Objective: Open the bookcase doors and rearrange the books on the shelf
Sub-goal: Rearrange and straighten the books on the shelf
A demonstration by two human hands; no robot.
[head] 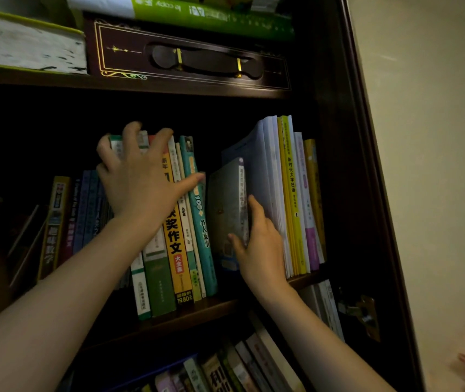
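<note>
Head view of the open bookcase, taking the yellow book [176, 244] on the middle shelf [197, 309] as our landmark. We see the left hand [138, 176] spread over the tops of the spines just left of and above the yellow book, fingers curled over the upper edges of a green-and-white book [140, 290] and its neighbours, thumb stretched right to touch the teal book [201, 222] standing two thin spines right of the landmark. The right hand [256, 247] lies well right of the yellow book; its thumb and fingers pinch the fore-edge of a grey book [225, 205], which stands in the gap between the teal book and a tall white stack [268, 179]. Right of that stack stand thin yellow spines [289, 193] and a pale purple one [309, 222]. Left of the landmark, shorter dark blue books [88, 210] and a gold-edged book [54, 222] lean on the same shelf. Above the landmark, on the upper shelf, a dark case [191, 58] with gilt trim lies under a green book [211, 17]. Below the landmark, on the lower shelf, more books [225, 369] stand in a row. A brass hinge [365, 312] is fixed to the frame far right.
</note>
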